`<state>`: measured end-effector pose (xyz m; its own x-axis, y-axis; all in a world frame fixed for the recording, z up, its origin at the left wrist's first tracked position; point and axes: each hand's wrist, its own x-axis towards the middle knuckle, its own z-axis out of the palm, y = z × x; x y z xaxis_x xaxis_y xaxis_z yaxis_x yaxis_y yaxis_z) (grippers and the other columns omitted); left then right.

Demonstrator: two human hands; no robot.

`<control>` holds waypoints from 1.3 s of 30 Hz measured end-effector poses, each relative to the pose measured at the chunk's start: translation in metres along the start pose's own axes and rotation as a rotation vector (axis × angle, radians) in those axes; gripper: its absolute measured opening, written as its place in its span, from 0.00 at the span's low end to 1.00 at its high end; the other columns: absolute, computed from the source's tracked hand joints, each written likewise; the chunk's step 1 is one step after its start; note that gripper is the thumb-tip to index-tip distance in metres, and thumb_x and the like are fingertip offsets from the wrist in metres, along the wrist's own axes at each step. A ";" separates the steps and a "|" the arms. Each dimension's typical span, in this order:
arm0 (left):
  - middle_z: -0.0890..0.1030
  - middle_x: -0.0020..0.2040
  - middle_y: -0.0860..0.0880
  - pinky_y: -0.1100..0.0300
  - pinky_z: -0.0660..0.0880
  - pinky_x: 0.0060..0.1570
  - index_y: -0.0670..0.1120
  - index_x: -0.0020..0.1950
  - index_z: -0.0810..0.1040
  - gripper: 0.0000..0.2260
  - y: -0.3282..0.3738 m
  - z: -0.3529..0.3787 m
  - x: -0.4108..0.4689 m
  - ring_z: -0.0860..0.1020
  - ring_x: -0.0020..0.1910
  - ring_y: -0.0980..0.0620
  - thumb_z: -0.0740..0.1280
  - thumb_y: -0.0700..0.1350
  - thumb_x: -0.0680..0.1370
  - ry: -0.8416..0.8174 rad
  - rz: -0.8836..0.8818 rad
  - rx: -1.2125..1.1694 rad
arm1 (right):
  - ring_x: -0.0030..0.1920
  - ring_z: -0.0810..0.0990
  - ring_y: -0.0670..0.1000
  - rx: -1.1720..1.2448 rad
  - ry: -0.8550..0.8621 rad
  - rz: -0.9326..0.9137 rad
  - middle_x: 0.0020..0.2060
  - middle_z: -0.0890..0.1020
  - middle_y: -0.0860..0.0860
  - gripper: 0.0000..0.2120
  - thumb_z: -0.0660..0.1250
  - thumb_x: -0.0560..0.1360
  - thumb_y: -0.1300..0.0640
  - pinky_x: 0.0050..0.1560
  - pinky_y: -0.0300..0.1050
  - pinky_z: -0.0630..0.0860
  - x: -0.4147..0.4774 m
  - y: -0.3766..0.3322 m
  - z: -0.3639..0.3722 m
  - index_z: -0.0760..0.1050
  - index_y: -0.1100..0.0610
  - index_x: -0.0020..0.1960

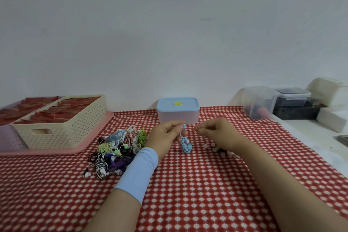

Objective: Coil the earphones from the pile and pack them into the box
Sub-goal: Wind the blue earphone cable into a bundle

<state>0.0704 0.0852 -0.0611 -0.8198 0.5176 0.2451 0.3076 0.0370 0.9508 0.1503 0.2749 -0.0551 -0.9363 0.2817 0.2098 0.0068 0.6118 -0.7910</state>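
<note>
On the red-and-white checked worktop (188,184), the tangled pile of multicoloured earphones (116,149) is lying left of centre, beside the pink plastic tray (90,145) carrying the cream perforated basket (62,128). The blue-lidded rectangular plastic box (178,111) is sitting at back centre, behind the left hand (163,135) and right hand (218,135); the blue-and-white coiled earphone (186,146) is hanging under the left. At back right, clear plastic tubs (259,102) are standing.

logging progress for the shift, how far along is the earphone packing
Done: nothing shows as packed; the box is closed, contents unclear. In hand: the left hand pinches a blue-and-white earphone, its coiled part hanging below; the right hand is close by, fingers pinched, grip on the cord unclear. Left: the pile holds many sets.
</note>
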 end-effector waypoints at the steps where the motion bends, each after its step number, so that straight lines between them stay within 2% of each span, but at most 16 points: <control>1: 0.86 0.41 0.54 0.70 0.72 0.37 0.51 0.52 0.84 0.07 0.000 0.001 0.000 0.78 0.34 0.64 0.67 0.43 0.80 0.004 -0.011 -0.035 | 0.46 0.83 0.37 0.069 0.026 -0.004 0.47 0.86 0.43 0.07 0.72 0.77 0.59 0.52 0.32 0.77 0.000 -0.001 0.000 0.85 0.51 0.54; 4: 0.86 0.43 0.53 0.67 0.73 0.37 0.51 0.55 0.84 0.08 -0.001 0.002 -0.003 0.78 0.35 0.62 0.67 0.43 0.80 -0.035 -0.041 -0.102 | 0.31 0.78 0.44 0.309 0.052 0.020 0.34 0.84 0.48 0.04 0.74 0.75 0.58 0.32 0.35 0.74 -0.003 -0.009 0.001 0.86 0.55 0.49; 7: 0.86 0.45 0.50 0.68 0.73 0.35 0.52 0.56 0.83 0.09 0.000 0.003 -0.006 0.77 0.34 0.61 0.66 0.42 0.80 -0.069 -0.034 -0.128 | 0.26 0.71 0.47 0.471 0.008 0.065 0.29 0.78 0.55 0.07 0.73 0.75 0.57 0.25 0.38 0.66 -0.004 -0.015 0.007 0.85 0.61 0.49; 9: 0.86 0.44 0.50 0.70 0.72 0.34 0.48 0.56 0.84 0.09 0.001 0.004 -0.007 0.77 0.33 0.61 0.67 0.40 0.80 -0.064 -0.018 -0.128 | 0.27 0.71 0.47 0.555 -0.031 0.096 0.30 0.78 0.55 0.07 0.72 0.76 0.58 0.25 0.38 0.65 -0.004 -0.018 0.011 0.86 0.61 0.49; 12: 0.87 0.44 0.50 0.71 0.73 0.35 0.48 0.54 0.84 0.07 0.000 0.003 -0.007 0.78 0.33 0.60 0.68 0.42 0.79 -0.058 -0.009 -0.106 | 0.30 0.73 0.48 0.679 -0.082 0.130 0.38 0.83 0.56 0.09 0.69 0.79 0.59 0.24 0.37 0.65 -0.005 -0.022 0.012 0.85 0.63 0.51; 15: 0.87 0.46 0.52 0.72 0.73 0.37 0.51 0.53 0.84 0.06 -0.001 0.001 -0.006 0.80 0.36 0.65 0.69 0.44 0.78 -0.047 -0.022 -0.083 | 0.30 0.74 0.48 0.630 -0.122 0.103 0.43 0.85 0.57 0.12 0.65 0.81 0.58 0.25 0.37 0.65 -0.006 -0.021 0.009 0.83 0.67 0.53; 21: 0.87 0.44 0.54 0.71 0.73 0.40 0.52 0.50 0.84 0.05 0.000 -0.001 -0.007 0.80 0.37 0.66 0.70 0.44 0.78 -0.047 -0.027 -0.076 | 0.30 0.75 0.49 0.549 -0.147 0.071 0.41 0.86 0.57 0.08 0.69 0.78 0.61 0.25 0.38 0.65 -0.008 -0.020 0.006 0.84 0.65 0.52; 26: 0.86 0.40 0.54 0.69 0.73 0.38 0.50 0.51 0.85 0.05 -0.002 -0.002 -0.006 0.79 0.35 0.65 0.70 0.44 0.78 -0.047 -0.043 -0.069 | 0.31 0.75 0.48 0.527 -0.164 0.089 0.38 0.85 0.55 0.14 0.74 0.71 0.55 0.25 0.37 0.65 -0.011 -0.023 0.006 0.84 0.62 0.52; 29: 0.86 0.39 0.55 0.67 0.74 0.40 0.49 0.52 0.85 0.06 -0.002 -0.002 -0.006 0.79 0.35 0.65 0.70 0.44 0.78 -0.056 -0.042 -0.057 | 0.31 0.76 0.50 0.526 -0.170 0.099 0.43 0.86 0.60 0.17 0.75 0.67 0.52 0.25 0.38 0.65 -0.011 -0.023 0.005 0.85 0.61 0.51; 32: 0.86 0.42 0.53 0.61 0.74 0.42 0.50 0.51 0.85 0.05 -0.003 -0.003 -0.006 0.78 0.35 0.64 0.70 0.45 0.78 -0.074 -0.033 -0.018 | 0.32 0.77 0.50 0.512 -0.170 0.106 0.46 0.85 0.63 0.12 0.75 0.70 0.54 0.26 0.39 0.65 -0.011 -0.023 0.004 0.86 0.59 0.50; 36: 0.86 0.41 0.52 0.66 0.75 0.40 0.46 0.50 0.86 0.05 -0.003 -0.004 -0.006 0.78 0.34 0.63 0.70 0.43 0.78 -0.087 -0.017 0.013 | 0.32 0.77 0.49 0.497 -0.173 0.118 0.42 0.85 0.61 0.07 0.73 0.74 0.58 0.26 0.39 0.65 -0.011 -0.023 0.004 0.87 0.59 0.50; 39: 0.86 0.41 0.50 0.66 0.77 0.42 0.45 0.49 0.85 0.04 -0.003 -0.005 -0.006 0.80 0.36 0.61 0.70 0.41 0.77 -0.110 -0.016 -0.002 | 0.32 0.77 0.49 0.474 -0.193 0.129 0.41 0.85 0.59 0.09 0.74 0.72 0.56 0.25 0.38 0.66 -0.010 -0.022 0.004 0.87 0.58 0.49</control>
<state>0.0721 0.0780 -0.0643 -0.7667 0.6075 0.2078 0.2942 0.0447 0.9547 0.1581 0.2560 -0.0420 -0.9863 0.1639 0.0190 0.0089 0.1674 -0.9858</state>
